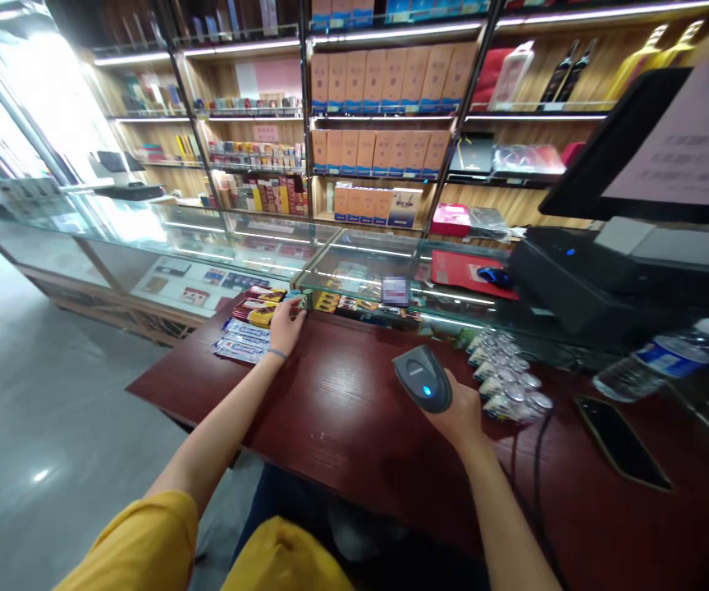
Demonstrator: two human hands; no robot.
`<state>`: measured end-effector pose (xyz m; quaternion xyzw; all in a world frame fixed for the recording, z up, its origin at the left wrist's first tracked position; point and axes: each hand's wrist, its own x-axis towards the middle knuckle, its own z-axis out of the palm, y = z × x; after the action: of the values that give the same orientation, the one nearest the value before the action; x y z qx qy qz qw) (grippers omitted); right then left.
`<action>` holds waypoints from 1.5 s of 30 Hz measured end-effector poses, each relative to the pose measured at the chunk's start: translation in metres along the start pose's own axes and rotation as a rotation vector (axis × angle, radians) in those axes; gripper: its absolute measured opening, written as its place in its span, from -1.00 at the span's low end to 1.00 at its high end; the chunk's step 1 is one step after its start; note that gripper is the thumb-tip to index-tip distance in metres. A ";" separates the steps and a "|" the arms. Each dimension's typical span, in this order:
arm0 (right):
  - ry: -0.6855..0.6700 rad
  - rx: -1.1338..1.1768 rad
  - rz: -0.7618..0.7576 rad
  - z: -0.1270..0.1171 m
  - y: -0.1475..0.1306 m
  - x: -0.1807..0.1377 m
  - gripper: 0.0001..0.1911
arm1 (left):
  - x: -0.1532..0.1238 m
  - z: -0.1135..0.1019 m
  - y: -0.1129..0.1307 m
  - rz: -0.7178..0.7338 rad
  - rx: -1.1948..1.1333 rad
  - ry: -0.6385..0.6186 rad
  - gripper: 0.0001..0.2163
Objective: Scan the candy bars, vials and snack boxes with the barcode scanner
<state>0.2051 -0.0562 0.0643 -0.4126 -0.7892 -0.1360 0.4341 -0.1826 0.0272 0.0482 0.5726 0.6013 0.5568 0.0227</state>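
My right hand [462, 414] is closed round the handle of a grey barcode scanner [423, 377] with a blue light, held just above the dark red counter [342, 410]. My left hand [285, 324] reaches to the far left of the counter. Its fingers pinch a small green packet [299, 300] beside stacks of flat snack packets [249, 324]. A thin band sits on the left wrist.
A pile of small foil-wrapped items [508, 377] lies right of the scanner. A black phone [622, 443], a water bottle [662, 361] and a till with a monitor [625, 271] stand at right. Glass display cases [237, 246] and stocked shelves [385, 107] lie beyond.
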 end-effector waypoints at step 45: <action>-0.227 0.042 0.218 0.035 0.022 -0.004 -0.53 | -0.049 0.115 0.056 -0.789 -1.285 -0.373 -0.75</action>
<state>0.2029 -0.0251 0.0376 -0.4992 -0.7864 -0.0239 0.3631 -0.0521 0.0503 0.0135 0.2749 0.3059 0.6415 0.6476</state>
